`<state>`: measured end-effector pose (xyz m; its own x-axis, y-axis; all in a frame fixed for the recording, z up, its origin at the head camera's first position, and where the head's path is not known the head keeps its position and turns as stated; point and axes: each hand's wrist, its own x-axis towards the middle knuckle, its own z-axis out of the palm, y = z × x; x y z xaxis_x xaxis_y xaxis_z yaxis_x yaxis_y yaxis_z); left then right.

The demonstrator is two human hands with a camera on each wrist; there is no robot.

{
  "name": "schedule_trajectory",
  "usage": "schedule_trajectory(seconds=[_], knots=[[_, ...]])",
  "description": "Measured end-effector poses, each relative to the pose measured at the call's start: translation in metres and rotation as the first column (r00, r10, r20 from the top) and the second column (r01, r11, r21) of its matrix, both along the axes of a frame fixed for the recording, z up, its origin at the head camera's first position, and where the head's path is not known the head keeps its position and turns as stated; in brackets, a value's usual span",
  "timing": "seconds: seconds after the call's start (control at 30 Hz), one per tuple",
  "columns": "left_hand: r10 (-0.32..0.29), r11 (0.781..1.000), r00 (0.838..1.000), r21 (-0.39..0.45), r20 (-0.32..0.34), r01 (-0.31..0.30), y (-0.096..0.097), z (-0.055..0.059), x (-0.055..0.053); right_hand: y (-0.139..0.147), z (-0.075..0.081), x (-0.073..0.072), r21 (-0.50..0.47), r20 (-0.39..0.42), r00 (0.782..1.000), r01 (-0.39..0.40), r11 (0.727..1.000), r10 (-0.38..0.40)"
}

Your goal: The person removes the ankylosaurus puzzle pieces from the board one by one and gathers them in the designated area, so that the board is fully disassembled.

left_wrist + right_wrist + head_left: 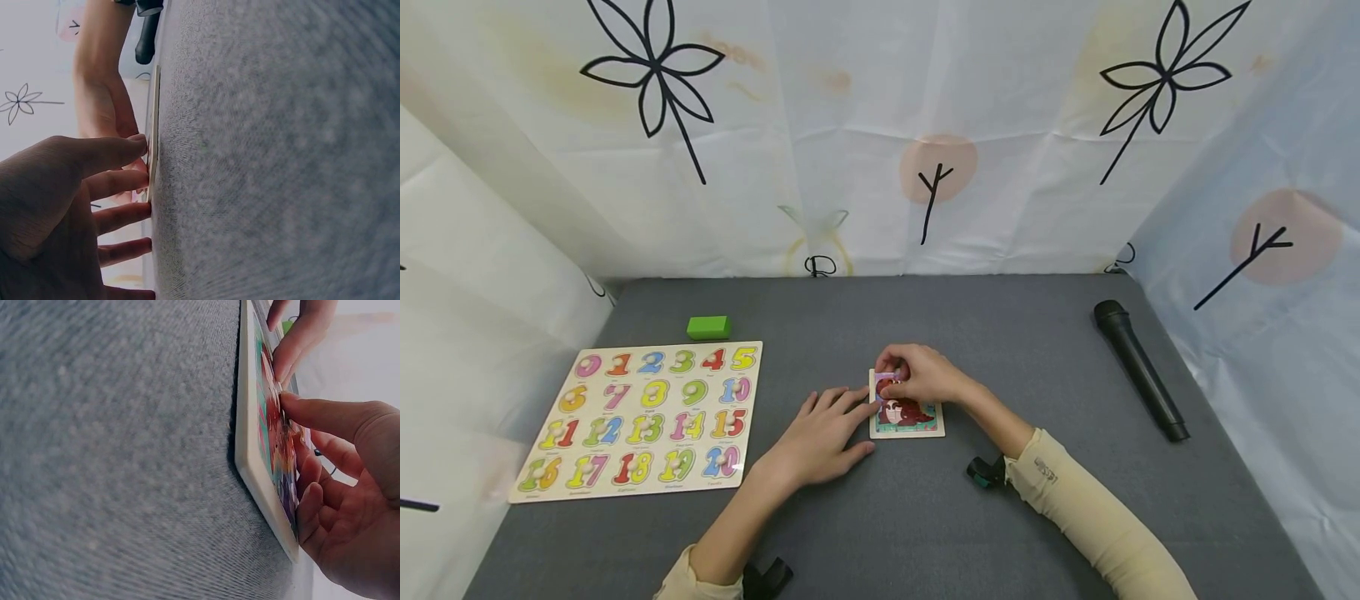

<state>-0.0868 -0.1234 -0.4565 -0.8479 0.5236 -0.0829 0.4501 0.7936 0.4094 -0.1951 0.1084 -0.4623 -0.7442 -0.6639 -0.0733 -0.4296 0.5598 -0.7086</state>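
Cream sleeves (1101,518), dark lettering (1045,470) on the right, black wrist cameras (767,581)

From where I stand, this is a small curtained booth around a tabletop: a creased white fabric hanging (850,108) printed with black line-drawn flowers (655,67) and pale pink discs (958,158) closes the far side, similar cloth flanks left and right (1277,358), and a dark grey, fabric-textured table (917,525) fills the floor of it. I cannot tell whether home or studio lies beyond.
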Motion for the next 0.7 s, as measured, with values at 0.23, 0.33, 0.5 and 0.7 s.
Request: schedule_trajectory(seconds=[0.23,0.33,0.5,0.7], knots=[[-0.006,1.0,1.0,0.007,-0.002,0.006,-0.0009,-0.0009,-0.0005,0.0015,-0.0025,-0.0005,-0.053,0.017,1.0,0.006,0.999,-0.006],[-0.008,1.0,1.0,0.004,-0.004,0.008,-0.0013,-0.001,-0.0006,0.0017,-0.0029,0.001,-0.083,0.022,1.0,0.014,0.996,-0.012],[-0.003,1.0,1.0,0.004,0.007,0.003,-0.0014,-0.0006,-0.0005,0.0021,-0.0039,0.0029,-0.149,0.037,0.999,0.035,0.988,-0.03],[0.011,1.0,1.0,0.002,0.023,-0.012,-0.0016,-0.001,-0.0006,0.0063,-0.0027,0.0052,-0.21,0.051,0.998,0.05,0.977,-0.04]])
